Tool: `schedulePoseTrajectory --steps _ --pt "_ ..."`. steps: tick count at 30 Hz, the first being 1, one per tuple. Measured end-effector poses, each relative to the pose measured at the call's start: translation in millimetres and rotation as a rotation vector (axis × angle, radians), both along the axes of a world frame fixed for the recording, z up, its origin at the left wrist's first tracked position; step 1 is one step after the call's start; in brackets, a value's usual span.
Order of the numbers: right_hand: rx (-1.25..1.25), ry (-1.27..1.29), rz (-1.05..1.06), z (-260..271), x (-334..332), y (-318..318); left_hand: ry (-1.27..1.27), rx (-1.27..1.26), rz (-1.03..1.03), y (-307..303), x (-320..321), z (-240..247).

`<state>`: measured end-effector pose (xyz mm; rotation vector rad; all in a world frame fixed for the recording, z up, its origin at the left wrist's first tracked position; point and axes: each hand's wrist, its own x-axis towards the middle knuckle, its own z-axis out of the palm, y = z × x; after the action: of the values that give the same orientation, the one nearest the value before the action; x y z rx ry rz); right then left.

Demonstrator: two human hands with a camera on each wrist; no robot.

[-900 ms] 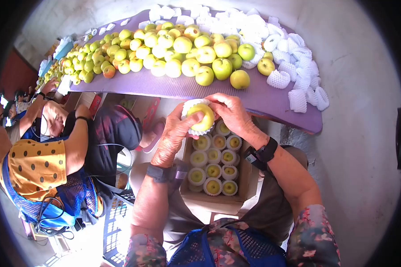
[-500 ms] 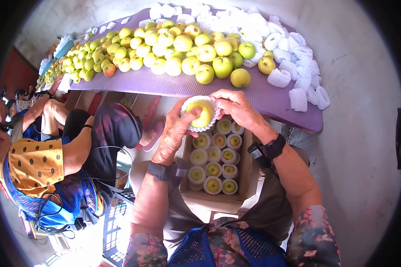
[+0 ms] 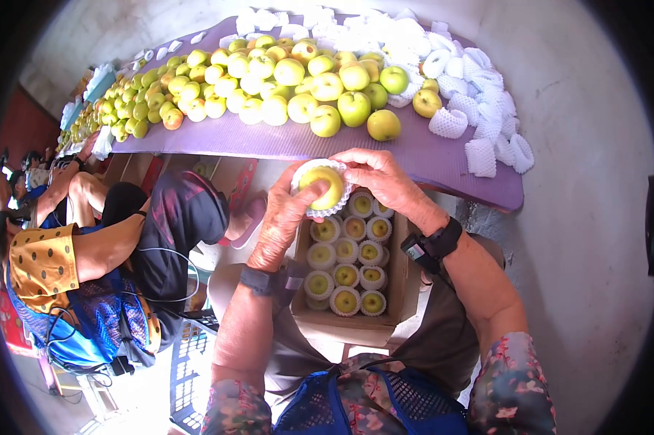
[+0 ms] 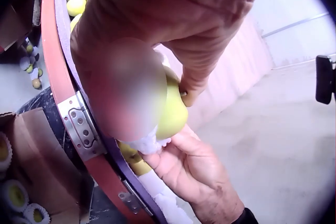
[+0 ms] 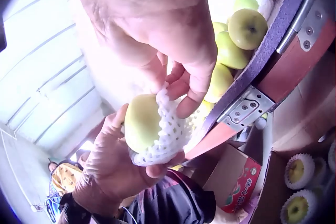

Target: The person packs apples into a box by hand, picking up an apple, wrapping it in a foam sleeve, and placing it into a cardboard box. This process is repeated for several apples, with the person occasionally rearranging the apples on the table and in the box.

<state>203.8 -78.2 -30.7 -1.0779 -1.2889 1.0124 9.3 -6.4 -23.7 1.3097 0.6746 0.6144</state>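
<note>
A yellow-green apple (image 3: 322,184) sits partly inside a white foam net sleeve (image 5: 170,132), above the front edge of the purple table. My left hand (image 3: 287,212) grips the apple and sleeve, its thumb lying across the fruit's face. From the other side my right hand (image 3: 382,181) pinches the rim of the foam net between thumb and fingers. In the right wrist view the net covers one side of the apple while the other side shows bare. Below the hands stands a cardboard box (image 3: 406,304) with net-wrapped apples (image 3: 346,275) in rows.
Loose apples (image 3: 288,72) lie heaped on the purple mat (image 3: 443,170). White foam nets (image 3: 479,109) are piled at its right end. On the left sits a person in a spotted orange top (image 3: 44,264), beside a dark plastic crate (image 3: 187,377). A wall (image 3: 588,217) rises at right.
The apple has tilted and the foam net's rim has shifted around it in my hands. Both hands keep their hold. The person on the left has leaned and moved their arms.
</note>
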Motion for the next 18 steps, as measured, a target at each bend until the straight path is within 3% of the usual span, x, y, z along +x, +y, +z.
schedulePoseTrajectory --steps 5,11,14,18 --pt "-0.002 -0.049 -0.006 3.1 1.8 -2.9 -0.020 0.059 0.048 -4.0 0.4 -5.2" --pt "-0.004 -0.054 -0.052 -2.2 0.3 -3.2 0.115 0.087 -0.102 -7.4 -0.6 3.6" --pt "-0.010 -0.088 -0.088 -1.0 -3.1 -2.5 -0.001 0.162 -0.113 0.3 1.1 -12.2" --pt "-0.069 -0.005 -0.037 4.9 -1.7 -3.1 -0.076 0.075 -0.068 -5.6 -0.2 -1.7"
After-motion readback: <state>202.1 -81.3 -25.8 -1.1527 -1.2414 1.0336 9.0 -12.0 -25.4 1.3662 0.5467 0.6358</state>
